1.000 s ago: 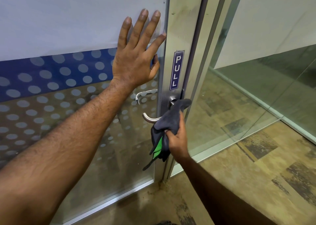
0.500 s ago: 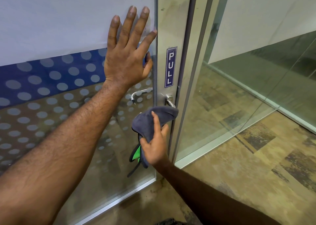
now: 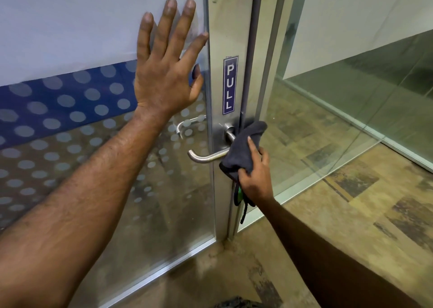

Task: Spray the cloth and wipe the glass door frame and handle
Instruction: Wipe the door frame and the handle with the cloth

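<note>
My left hand (image 3: 167, 70) lies flat with spread fingers on the glass door (image 3: 70, 38), just left of the metal door frame (image 3: 230, 22). My right hand (image 3: 254, 174) grips a dark grey cloth (image 3: 243, 146) with a green patch hanging below. The cloth is pressed against the right end of the steel lever handle (image 3: 206, 156), near its base on the frame. The handle's curved free end points left and is uncovered. A blue PULL sticker (image 3: 230, 85) sits on the frame above the handle.
The door carries a blue band and frosted dots. A second handle (image 3: 187, 124) shows through the glass on the far side. A fixed glass panel (image 3: 328, 120) stands to the right of the frame, over a brown patterned floor (image 3: 351, 214).
The cloth in my right hand has slid from the handle's free end to its base by the frame, uncovering the lever. My left hand stays pressed on the glass.
</note>
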`<state>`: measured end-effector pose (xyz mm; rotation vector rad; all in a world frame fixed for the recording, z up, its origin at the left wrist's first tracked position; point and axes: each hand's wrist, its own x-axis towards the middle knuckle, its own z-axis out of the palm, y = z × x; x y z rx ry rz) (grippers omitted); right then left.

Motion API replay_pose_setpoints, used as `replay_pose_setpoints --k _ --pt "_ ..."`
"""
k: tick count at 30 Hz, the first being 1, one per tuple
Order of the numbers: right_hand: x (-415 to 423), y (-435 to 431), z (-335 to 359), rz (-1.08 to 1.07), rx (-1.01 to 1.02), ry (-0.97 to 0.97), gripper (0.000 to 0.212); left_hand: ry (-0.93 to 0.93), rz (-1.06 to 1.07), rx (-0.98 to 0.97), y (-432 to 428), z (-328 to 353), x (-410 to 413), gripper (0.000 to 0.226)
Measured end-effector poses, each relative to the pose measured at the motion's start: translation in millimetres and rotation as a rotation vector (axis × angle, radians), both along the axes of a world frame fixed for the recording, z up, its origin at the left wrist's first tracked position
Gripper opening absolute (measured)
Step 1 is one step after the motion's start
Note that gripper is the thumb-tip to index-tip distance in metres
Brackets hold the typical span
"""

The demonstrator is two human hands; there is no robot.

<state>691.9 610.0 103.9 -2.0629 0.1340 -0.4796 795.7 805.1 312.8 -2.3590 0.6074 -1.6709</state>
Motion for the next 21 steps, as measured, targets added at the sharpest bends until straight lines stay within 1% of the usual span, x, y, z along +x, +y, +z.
replay_pose_setpoints --k 4,6,9,11,13,15,18,19,21 --pt "22 -3 19 0.046 0.448 0.061 0.084 0.011 0.012 0.001 -1 1 0 0.052" --pt "21 9 24 0.053 0.614 0.072 0.084 0.012 0.019 0.006 0 0 0 0.052" --pt "9 38 26 0.078 0.737 0.081 0.088 0.001 0.015 -0.002 -1 -1 -1 0.051" --pt "0 58 26 0.067 0.765 0.027 0.091 -0.003 0.017 -0.001 -1 0 -1 0.05" --pt "-8 77 25 0.038 0.667 -0.032 0.092 -0.015 0.025 0.008 -2 1 0 0.051" --pt "-15 92 23 0.016 0.465 -0.027 0.094 -0.007 0.023 0.003 -2 0 0 0.05" --pt "-22 107 17 0.122 0.19 0.097 0.098 0.009 0.023 -0.005 -1 -1 0 0.05" --pt "-24 109 13 0.168 0.107 0.101 0.1 0.008 0.027 -0.004 -1 -1 0 0.051" --pt "-25 107 9 0.206 0.01 0.074 0.102 0.008 0.028 -0.007 -3 -1 0 0.051"
